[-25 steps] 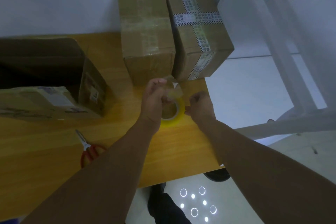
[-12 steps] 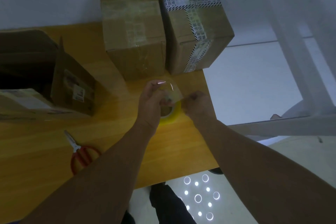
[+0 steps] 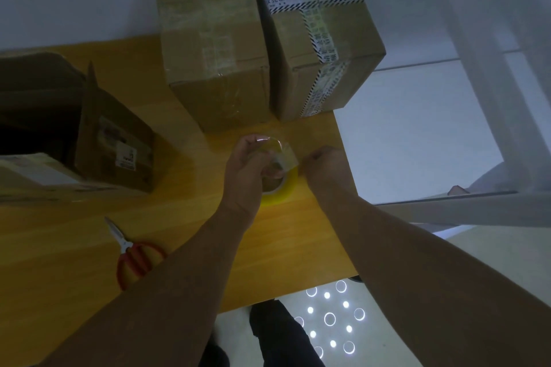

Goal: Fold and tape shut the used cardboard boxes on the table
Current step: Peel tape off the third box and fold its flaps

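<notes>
My left hand point(image 3: 249, 164) grips a yellowish roll of clear tape point(image 3: 281, 192) above the wooden table point(image 3: 74, 250). My right hand point(image 3: 325, 165) pinches the loose tape end point(image 3: 284, 155) at the roll's top. Two closed cardboard boxes stand side by side at the back: a plain one point(image 3: 214, 48) and one with black-and-white striped tape point(image 3: 316, 36). An open box point(image 3: 89, 116) with a raised flap sits at the left, with another box point(image 3: 35, 176) in front of it.
Red-handled scissors point(image 3: 134, 259) lie on the table near my left forearm. The table's right edge point(image 3: 343, 188) runs just beside my right hand, with white floor beyond. A pale metal frame point(image 3: 483, 92) stands to the right.
The view has shifted, so the boxes sit higher in frame. My hands stay together at the roll, and the loose tape end has been worked slightly off it.
</notes>
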